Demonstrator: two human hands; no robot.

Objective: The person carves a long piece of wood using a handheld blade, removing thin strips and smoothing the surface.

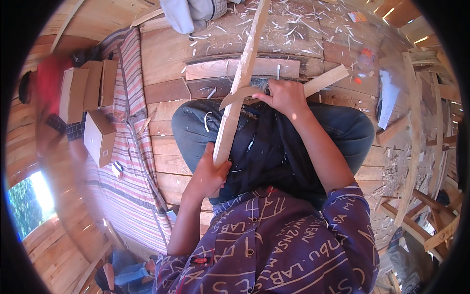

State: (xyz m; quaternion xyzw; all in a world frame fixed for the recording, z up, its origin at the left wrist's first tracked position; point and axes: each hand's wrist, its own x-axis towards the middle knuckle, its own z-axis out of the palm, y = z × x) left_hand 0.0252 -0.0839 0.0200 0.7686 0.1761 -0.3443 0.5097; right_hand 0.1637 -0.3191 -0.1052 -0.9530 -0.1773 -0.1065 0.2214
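Note:
I sit cross-legged on a plank floor, a dark cloth (pixel 264 147) over my lap. My left hand (pixel 209 174) is closed round the near end of a long, pale wooden strip (pixel 237 98), which slants up and away from me past my left knee. My right hand (pixel 286 98) grips a knife (pixel 241 95) whose handle is mostly hidden by the fingers. Its broad, curved blade lies across the strip, pointing left. Beyond my right hand, a second wooden piece (pixel 328 80) slants to the right. A flat board (pixel 274 68) lies crosswise behind the strip.
Thin shavings (pixel 293 24) litter the far floor. Cardboard boxes (pixel 100 137) stand on a striped mat (pixel 134 181) at left, beside a blurred person in red (pixel 51 83). Another person's legs (pixel 129 269) show lower left. A white sheet (pixel 387 98) and wooden framing (pixel 421 215) are at right.

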